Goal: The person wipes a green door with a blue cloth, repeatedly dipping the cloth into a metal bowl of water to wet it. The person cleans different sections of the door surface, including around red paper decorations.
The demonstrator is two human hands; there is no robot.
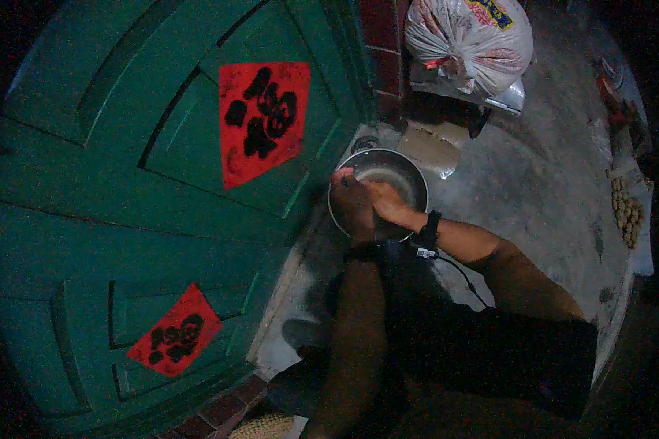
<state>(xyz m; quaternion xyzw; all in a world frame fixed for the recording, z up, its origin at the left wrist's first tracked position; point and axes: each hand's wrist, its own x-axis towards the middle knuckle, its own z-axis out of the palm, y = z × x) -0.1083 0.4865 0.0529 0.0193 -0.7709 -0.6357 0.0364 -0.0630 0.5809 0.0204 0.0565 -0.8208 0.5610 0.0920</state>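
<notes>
A round metal basin (424,189) with a bright rim stands on the floor in front of me, beside the green door. Both of my hands are over or inside it and touch or overlap each other. At the basin's left side is my left hand (352,202), in shadow, with its fingers hard to make out. My right hand (387,200) reaches in from the right, its fingers partly hidden behind the left. Whether either hand holds something cannot be seen. The basin's inside looks pale, its contents unclear. A black band (430,229) with a cable is on my right wrist.
Green panelled doors (186,219) with red paper signs fill the left side. A tied plastic sack (472,44) rests on a low stand at the top. A brownish package (429,149) lies behind the basin. Several small tan items (627,211) are at the far right.
</notes>
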